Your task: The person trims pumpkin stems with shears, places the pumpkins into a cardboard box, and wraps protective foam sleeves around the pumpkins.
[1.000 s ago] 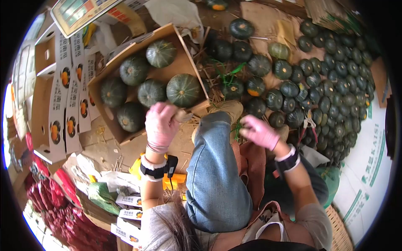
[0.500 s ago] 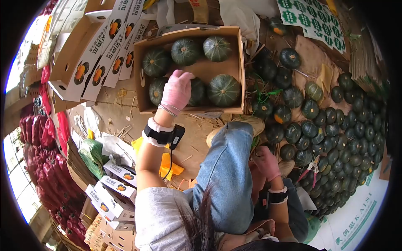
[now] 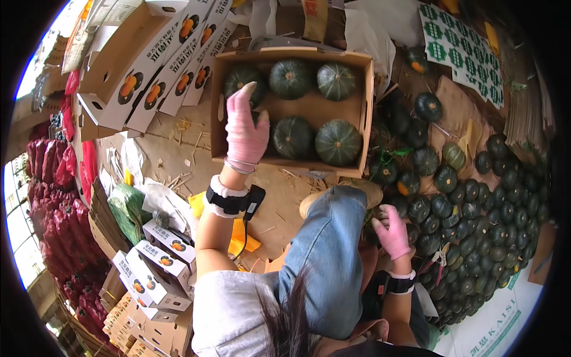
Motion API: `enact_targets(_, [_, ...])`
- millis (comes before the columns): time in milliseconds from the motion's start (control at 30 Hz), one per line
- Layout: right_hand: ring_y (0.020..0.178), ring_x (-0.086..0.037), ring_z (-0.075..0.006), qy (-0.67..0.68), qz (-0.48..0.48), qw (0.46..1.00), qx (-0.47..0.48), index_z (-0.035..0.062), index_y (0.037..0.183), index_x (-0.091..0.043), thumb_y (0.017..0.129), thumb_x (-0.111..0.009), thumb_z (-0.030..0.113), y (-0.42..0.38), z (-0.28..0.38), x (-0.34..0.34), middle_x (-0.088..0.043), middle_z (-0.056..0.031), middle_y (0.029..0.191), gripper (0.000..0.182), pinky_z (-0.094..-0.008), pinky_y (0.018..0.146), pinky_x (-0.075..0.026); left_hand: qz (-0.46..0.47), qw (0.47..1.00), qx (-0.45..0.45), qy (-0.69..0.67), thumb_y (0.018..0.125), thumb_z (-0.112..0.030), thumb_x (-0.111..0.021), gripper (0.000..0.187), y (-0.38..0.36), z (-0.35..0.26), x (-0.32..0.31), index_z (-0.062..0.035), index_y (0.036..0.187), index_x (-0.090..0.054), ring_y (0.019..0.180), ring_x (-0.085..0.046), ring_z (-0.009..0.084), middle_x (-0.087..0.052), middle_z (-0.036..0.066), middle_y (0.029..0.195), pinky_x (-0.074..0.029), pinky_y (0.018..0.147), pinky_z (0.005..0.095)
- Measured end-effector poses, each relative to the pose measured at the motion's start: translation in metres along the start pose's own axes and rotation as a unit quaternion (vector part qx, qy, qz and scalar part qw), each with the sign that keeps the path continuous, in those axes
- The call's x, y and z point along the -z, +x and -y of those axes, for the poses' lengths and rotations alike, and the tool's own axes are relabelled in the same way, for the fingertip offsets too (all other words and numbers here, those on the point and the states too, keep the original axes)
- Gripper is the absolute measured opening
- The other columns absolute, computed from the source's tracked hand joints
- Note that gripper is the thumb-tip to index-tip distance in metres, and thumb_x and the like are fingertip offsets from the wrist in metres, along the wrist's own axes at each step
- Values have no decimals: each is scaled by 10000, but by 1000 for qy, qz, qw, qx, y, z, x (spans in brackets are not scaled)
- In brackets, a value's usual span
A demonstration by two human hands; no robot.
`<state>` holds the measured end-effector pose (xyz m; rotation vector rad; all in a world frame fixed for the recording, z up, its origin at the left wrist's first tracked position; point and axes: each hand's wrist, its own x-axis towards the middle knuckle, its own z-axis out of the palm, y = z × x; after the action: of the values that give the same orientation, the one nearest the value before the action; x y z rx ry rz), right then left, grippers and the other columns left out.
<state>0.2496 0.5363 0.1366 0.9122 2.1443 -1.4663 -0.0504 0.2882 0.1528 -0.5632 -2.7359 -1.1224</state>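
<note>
An open cardboard box (image 3: 367, 113) holds several dark green pumpkins, among them one at the lower right (image 3: 338, 143) and one at the top middle (image 3: 290, 79). My left hand (image 3: 246, 128), in a pink glove, is over the box's left side with fingers spread; it hides most of the lower left pumpkin, and whether it touches it I cannot tell. My right hand (image 3: 392, 231), also gloved in pink, is apart from the box, by my knee at the edge of the pumpkin pile (image 3: 470, 229). Its fingers are apart and hold nothing.
Printed cartons (image 3: 143, 89) lean at the upper left, and more cartons (image 3: 160, 262) stand at the lower left. Red net bags (image 3: 65, 232) line the far left. A sheet of green labels (image 3: 458, 50) lies at the upper right.
My left hand has shifted left from the lower middle pumpkin and spread its fingers. My right hand has lifted slightly and its fingers have opened. The whole view has shifted a little.
</note>
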Motion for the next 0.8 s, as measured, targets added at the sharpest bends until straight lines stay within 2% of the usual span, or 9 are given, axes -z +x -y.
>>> enact_targets(200, [853,-615,-146,80,59,994,48,29,1160,-497,807,-670,93,9,58,15,-619,-79,981,398,-267,726,-514,-13,997,6,-82,760,169,-411,623,36,25,-5,-34,1347,-359,1184,-491,235,-475,146,1272,-419,993,335])
enact_targets(233, [857,-607,-141,113,62,990,60,21,1162,-497,794,-683,106,13,61,19,-616,-83,1000,421,-278,745,-514,-6,993,3,-122,764,165,-416,569,46,21,-1,-27,1299,-430,1137,-536,229,-539,141,1198,-424,986,322])
enact_targets(333, [910,-600,-211,24,35,982,185,25,1149,-513,735,-709,121,29,117,26,-602,-113,1021,468,-311,813,-492,133,988,-70,13,794,29,-526,404,85,32,0,-24,1195,-537,1064,-586,272,-603,166,1111,-448,942,319])
enact_targets(400, [976,-572,-283,-95,28,940,326,37,1138,-527,695,-716,135,46,157,17,-580,-135,1048,492,-356,864,-471,254,959,-105,75,810,-127,-599,380,108,40,-7,-41,1177,-556,1054,-569,339,-599,189,1127,-459,905,358])
enact_targets(467, [1040,-521,-333,-144,48,892,427,51,1126,-532,662,-722,157,70,181,-5,-549,-141,1076,512,-408,907,-445,319,936,-107,99,809,-135,-600,376,121,40,-13,-46,1172,-561,1055,-565,345,-600,186,1130,-460,905,366])
enact_targets(533, [1058,-510,-328,-207,46,882,422,64,1134,-517,650,-727,162,94,185,-27,-540,-134,1075,537,-409,948,-415,343,924,-114,124,812,-150,-600,370,128,34,-6,-66,1171,-569,1027,-565,362,-599,177,1119,-465,893,378])
enact_targets(667, [1104,-486,-306,-305,-18,884,354,93,1151,-503,633,-750,191,107,180,-38,-524,-117,1121,582,-435,979,-384,258,942,-74,199,780,-192,-654,463,96,15,34,-93,1217,-537,1023,-560,355,-574,167,1136,-465,885,403])
enact_targets(733, [1151,-456,-308,-324,-48,895,302,111,1153,-499,604,-771,200,108,168,-39,-490,-118,1185,619,-437,995,-376,230,945,-56,226,751,-228,-693,554,67,21,45,-113,1258,-501,1035,-547,355,-550,160,1163,-463,883,421])
enact_targets(800, [1164,-447,-317,-330,-79,886,315,121,1156,-497,592,-776,194,109,158,-44,-477,-125,1204,634,-437,1004,-371,196,937,-18,288,667,-325,-769,822,36,25,44,-103,1351,-371,1104,-489,387,-491,193,1226,-451,901,447])
